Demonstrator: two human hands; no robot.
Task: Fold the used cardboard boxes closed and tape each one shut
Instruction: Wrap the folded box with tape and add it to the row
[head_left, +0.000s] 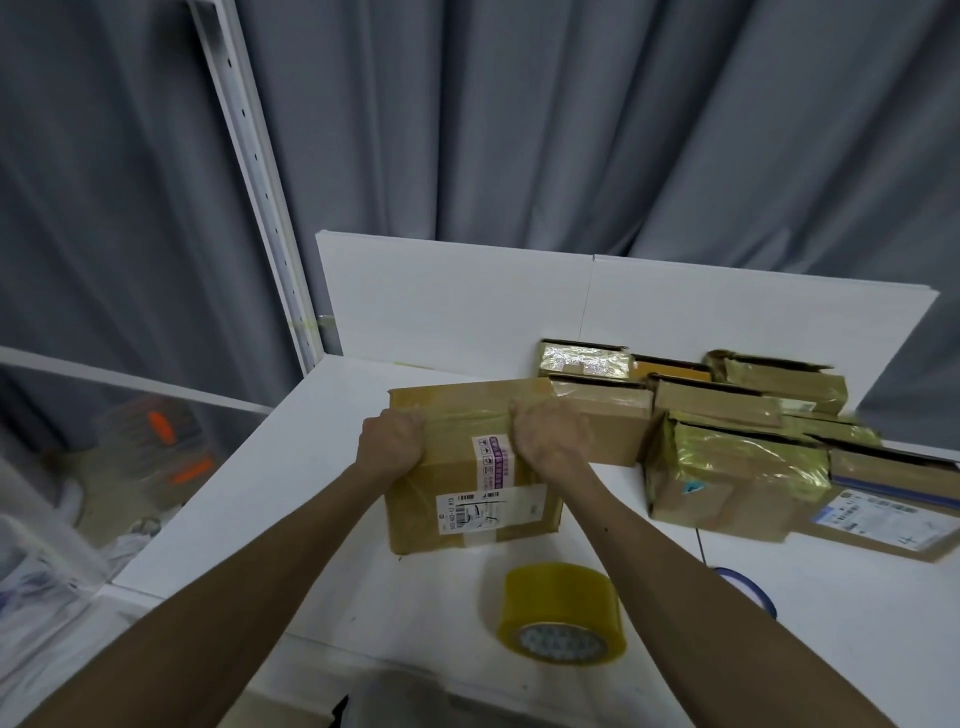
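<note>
Two hands, left hand (392, 441) and right hand (550, 436), grip a cardboard box (415, 519) on a white table (260, 493) before grey curtains (519, 130) — its long axis runs roughly six-to-twelve.

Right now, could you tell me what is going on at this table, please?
A person has both hands on a cardboard box on the white table. The left hand and the right hand grip its top, fingers curled over it. The roll of yellowish tape sits untouched nearer the person. More boxes, several with shiny tape over them, are clustered to the right.
</note>
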